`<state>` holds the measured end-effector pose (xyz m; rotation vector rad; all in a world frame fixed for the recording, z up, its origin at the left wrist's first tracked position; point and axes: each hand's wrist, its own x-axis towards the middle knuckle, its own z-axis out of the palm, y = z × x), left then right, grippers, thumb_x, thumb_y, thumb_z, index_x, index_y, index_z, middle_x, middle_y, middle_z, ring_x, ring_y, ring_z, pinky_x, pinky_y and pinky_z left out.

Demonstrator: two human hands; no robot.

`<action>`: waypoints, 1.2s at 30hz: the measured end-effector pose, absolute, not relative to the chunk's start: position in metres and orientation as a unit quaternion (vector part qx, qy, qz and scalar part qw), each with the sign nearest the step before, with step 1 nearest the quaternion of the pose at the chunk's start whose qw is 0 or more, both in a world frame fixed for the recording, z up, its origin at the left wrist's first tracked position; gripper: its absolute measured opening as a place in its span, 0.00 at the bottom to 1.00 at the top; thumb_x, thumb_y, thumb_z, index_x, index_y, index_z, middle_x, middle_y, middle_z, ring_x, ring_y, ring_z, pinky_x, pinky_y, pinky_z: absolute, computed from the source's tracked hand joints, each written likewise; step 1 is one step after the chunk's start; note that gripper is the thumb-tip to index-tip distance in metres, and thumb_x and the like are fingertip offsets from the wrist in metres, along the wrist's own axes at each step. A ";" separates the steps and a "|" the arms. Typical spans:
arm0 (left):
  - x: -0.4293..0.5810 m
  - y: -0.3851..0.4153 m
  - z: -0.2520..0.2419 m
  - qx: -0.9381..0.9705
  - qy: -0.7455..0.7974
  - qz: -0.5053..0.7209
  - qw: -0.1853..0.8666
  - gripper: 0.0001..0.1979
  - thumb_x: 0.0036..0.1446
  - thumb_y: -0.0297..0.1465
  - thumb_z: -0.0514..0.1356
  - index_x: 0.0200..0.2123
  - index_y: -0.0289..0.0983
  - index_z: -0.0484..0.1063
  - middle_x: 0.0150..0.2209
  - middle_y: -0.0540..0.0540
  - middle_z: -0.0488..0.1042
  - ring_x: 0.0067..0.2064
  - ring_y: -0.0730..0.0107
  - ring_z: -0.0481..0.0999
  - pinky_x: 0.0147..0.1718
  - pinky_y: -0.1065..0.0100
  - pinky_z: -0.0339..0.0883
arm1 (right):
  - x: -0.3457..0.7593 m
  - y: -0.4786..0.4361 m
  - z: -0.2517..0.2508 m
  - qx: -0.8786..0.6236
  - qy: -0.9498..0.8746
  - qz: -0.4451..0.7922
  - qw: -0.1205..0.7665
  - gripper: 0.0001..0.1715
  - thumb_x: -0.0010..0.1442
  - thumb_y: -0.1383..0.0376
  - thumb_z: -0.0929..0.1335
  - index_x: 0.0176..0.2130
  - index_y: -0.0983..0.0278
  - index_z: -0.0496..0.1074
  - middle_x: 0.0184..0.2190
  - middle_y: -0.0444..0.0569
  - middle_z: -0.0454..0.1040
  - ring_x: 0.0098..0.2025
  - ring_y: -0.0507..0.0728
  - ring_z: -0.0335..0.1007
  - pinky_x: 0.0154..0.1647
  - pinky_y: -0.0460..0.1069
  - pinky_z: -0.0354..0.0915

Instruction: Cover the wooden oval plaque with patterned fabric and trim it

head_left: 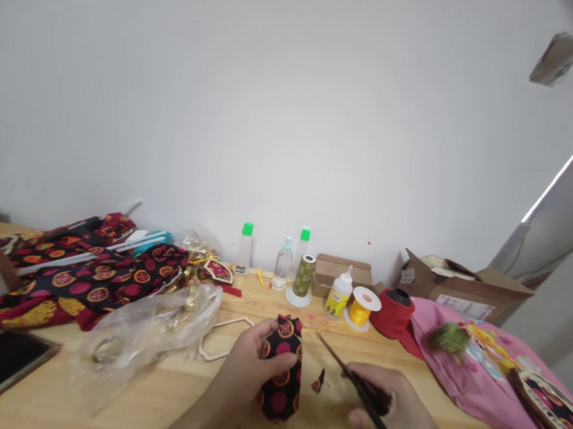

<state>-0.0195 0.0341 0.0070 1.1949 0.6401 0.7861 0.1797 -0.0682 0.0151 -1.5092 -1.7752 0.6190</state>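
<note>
My left hand (pixel 249 372) is closed around an oblong piece of black patterned fabric (pixel 281 393) with red and orange round motifs, thumb across its front. In my right hand (pixel 392 399) is a slim dark pointed tool (pixel 361 385), its tip aimed up and left, apart from the fabric; its exact kind is blurred. Between the hands, a small scrap of the same fabric (pixel 318 381) lies on the wooden table (pixel 323 421). Left of the fabric, a pale flat frame-shaped outline (pixel 207 348) is partly hidden by my left hand.
Along the wall stand a glue bottle (pixel 338 295), a yellow thread spool (pixel 359 311), an olive thread cone (pixel 304 276) and a clear bottle (pixel 282 265). At left are a plastic bag (pixel 136 341), patterned cloth (pixel 110 282) and a phone (pixel 4 363). A pink bag (pixel 479 384) lies right.
</note>
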 end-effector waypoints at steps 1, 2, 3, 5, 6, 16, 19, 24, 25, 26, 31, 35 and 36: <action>-0.019 0.034 0.007 0.516 0.272 0.359 0.728 0.21 0.38 0.28 0.65 0.39 0.35 0.67 0.30 0.47 0.76 0.32 0.66 0.73 0.35 0.65 0.65 | 0.177 -0.066 0.011 -0.578 -0.657 0.258 0.409 0.19 0.46 0.52 0.68 0.31 0.65 0.68 0.17 0.38 0.57 0.19 0.48 0.51 0.17 0.43 0.48; -0.017 0.034 0.007 0.500 0.259 0.364 0.742 0.20 0.38 0.29 0.66 0.38 0.34 0.67 0.29 0.47 0.76 0.31 0.68 0.73 0.33 0.66 0.65 | 0.172 -0.063 0.007 -0.573 -0.617 0.271 0.467 0.22 0.45 0.51 0.68 0.34 0.65 0.67 0.17 0.38 0.56 0.17 0.48 0.50 0.16 0.43 0.48; -0.016 0.032 0.007 0.489 0.250 0.368 0.751 0.20 0.37 0.29 0.66 0.37 0.34 0.67 0.28 0.48 0.76 0.30 0.70 0.73 0.32 0.68 0.65 | 0.165 -0.062 0.003 -0.563 -0.578 0.283 0.518 0.24 0.44 0.50 0.68 0.35 0.65 0.66 0.16 0.38 0.57 0.16 0.48 0.51 0.14 0.43 0.48; -0.012 0.027 0.008 0.474 0.236 0.372 0.763 0.18 0.38 0.28 0.66 0.35 0.35 0.67 0.27 0.50 0.75 0.28 0.73 0.72 0.30 0.70 0.65 | 0.150 -0.059 -0.002 -0.555 -0.517 0.306 0.576 0.26 0.41 0.52 0.71 0.36 0.64 0.65 0.18 0.40 0.62 0.17 0.48 0.56 0.14 0.43 0.51; -0.010 0.024 0.008 0.468 0.230 0.374 0.767 0.17 0.38 0.28 0.66 0.34 0.35 0.67 0.26 0.51 0.74 0.27 0.74 0.72 0.29 0.71 0.64 | 0.143 -0.059 -0.003 -0.549 -0.506 0.306 0.591 0.26 0.39 0.53 0.72 0.36 0.63 0.65 0.20 0.41 0.65 0.18 0.49 0.58 0.15 0.43 0.54; -0.009 0.021 0.014 0.403 0.250 0.369 0.799 0.20 0.34 0.25 0.67 0.35 0.37 0.68 0.36 0.47 0.74 0.39 0.65 0.73 0.36 0.68 0.64 | 0.154 -0.067 0.002 -0.504 -0.706 -0.105 0.485 0.12 0.50 0.73 0.64 0.36 0.60 0.65 0.20 0.43 0.66 0.21 0.52 0.63 0.20 0.44 0.59; -0.012 0.020 0.022 0.324 0.261 0.312 0.854 0.18 0.45 0.36 0.61 0.40 0.37 0.64 0.36 0.43 0.74 0.37 0.63 0.74 0.34 0.64 0.65 | 0.164 -0.070 0.008 -0.442 -0.763 -0.223 0.416 0.17 0.50 0.76 0.62 0.41 0.63 0.64 0.20 0.46 0.67 0.20 0.52 0.61 0.17 0.44 0.56; -0.011 0.015 0.023 0.388 0.279 0.290 0.829 0.25 0.41 0.37 0.64 0.43 0.36 0.61 0.25 0.49 0.73 0.27 0.70 0.73 0.26 0.69 0.66 | 0.158 -0.068 0.011 -0.431 -0.774 -0.233 0.402 0.14 0.51 0.75 0.62 0.38 0.64 0.65 0.18 0.46 0.66 0.19 0.52 0.60 0.16 0.43 0.54; -0.010 0.015 0.022 0.406 0.282 0.294 0.818 0.27 0.38 0.34 0.66 0.43 0.37 0.61 0.23 0.51 0.73 0.25 0.73 0.72 0.25 0.71 0.65 | 0.157 -0.067 0.010 -0.437 -0.768 -0.213 0.417 0.14 0.50 0.75 0.62 0.37 0.63 0.66 0.18 0.45 0.66 0.18 0.51 0.60 0.16 0.43 0.54; -0.010 0.016 0.020 0.420 0.285 0.297 0.809 0.28 0.36 0.32 0.67 0.42 0.37 0.62 0.22 0.53 0.72 0.23 0.74 0.71 0.24 0.71 0.65 | 0.155 -0.065 0.008 -0.447 -0.759 -0.187 0.435 0.13 0.50 0.75 0.62 0.36 0.63 0.66 0.18 0.44 0.65 0.19 0.51 0.60 0.16 0.43 0.54; -0.011 0.023 0.017 0.468 0.306 0.295 0.775 0.23 0.33 0.31 0.68 0.36 0.36 0.65 0.20 0.53 0.72 0.19 0.78 0.68 0.18 0.75 0.61 | 0.151 -0.061 -0.001 -0.512 -0.675 -0.036 0.530 0.09 0.49 0.71 0.66 0.32 0.59 0.67 0.19 0.42 0.69 0.19 0.51 0.63 0.19 0.43 0.59; -0.011 0.026 0.015 0.510 0.327 0.283 0.744 0.16 0.35 0.34 0.66 0.29 0.35 0.68 0.16 0.55 0.69 0.17 0.79 0.66 0.16 0.75 0.60 | 0.145 -0.061 -0.004 -0.541 -0.624 0.006 0.564 0.09 0.42 0.69 0.70 0.28 0.59 0.69 0.17 0.40 0.70 0.16 0.51 0.63 0.18 0.43 0.59; -0.011 0.027 0.014 0.523 0.327 0.288 0.733 0.14 0.36 0.36 0.66 0.27 0.35 0.69 0.15 0.56 0.68 0.16 0.79 0.64 0.15 0.76 0.58 | 0.144 -0.062 -0.004 -0.550 -0.611 0.019 0.569 0.09 0.41 0.69 0.70 0.27 0.59 0.70 0.17 0.40 0.70 0.16 0.51 0.63 0.17 0.43 0.60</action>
